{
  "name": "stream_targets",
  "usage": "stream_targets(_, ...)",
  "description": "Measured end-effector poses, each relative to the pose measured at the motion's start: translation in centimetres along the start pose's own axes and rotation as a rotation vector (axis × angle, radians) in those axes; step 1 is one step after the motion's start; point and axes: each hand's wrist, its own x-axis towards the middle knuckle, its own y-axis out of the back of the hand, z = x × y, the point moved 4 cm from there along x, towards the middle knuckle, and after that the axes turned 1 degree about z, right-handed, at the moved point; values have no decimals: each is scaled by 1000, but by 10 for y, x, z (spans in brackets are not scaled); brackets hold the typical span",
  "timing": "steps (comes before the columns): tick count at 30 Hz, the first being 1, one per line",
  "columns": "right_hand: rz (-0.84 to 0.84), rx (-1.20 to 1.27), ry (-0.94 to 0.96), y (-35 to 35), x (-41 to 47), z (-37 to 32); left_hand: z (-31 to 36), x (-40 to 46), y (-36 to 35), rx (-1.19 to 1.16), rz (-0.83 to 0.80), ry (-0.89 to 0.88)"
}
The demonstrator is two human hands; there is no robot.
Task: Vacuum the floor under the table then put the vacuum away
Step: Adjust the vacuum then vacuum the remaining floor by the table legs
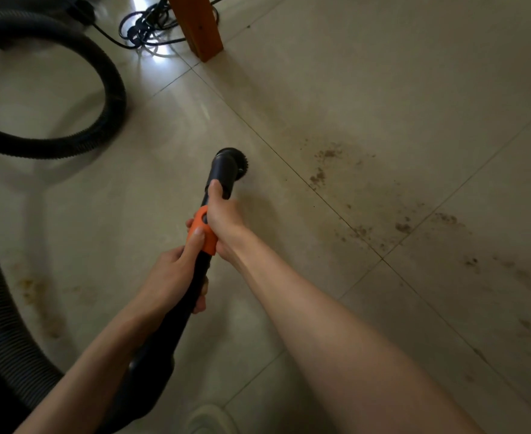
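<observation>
At centre frame, the black vacuum wand is being gripped by both hands: the left hand is being wrapped around the tube with its thumb on the orange collar, and the right hand is being closed around the section just above. Beyond them, the round brush nozzle is being held at the tiled floor, near scattered brown dirt, with the ribbed hose, a cord bundle and a wooden table leg farther off.

My right hand curls round the black plastic vacuum wand, thumb lying along it. My left hand grips lower, thumb pressed on its orange collar. Both forearms reach forward, bare.
</observation>
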Motion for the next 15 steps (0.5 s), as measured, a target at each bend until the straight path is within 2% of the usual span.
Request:
stream_targets(6,-48,40,-94,-25,-1,16,-12,-1,25,11,18,61)
stream_targets(11,80,57,-66,-12,7,12,-4,7,18,60,-66,41)
stream_targets(15,105,34,-53,10,11,-4,11,13,5,96,-131,14)
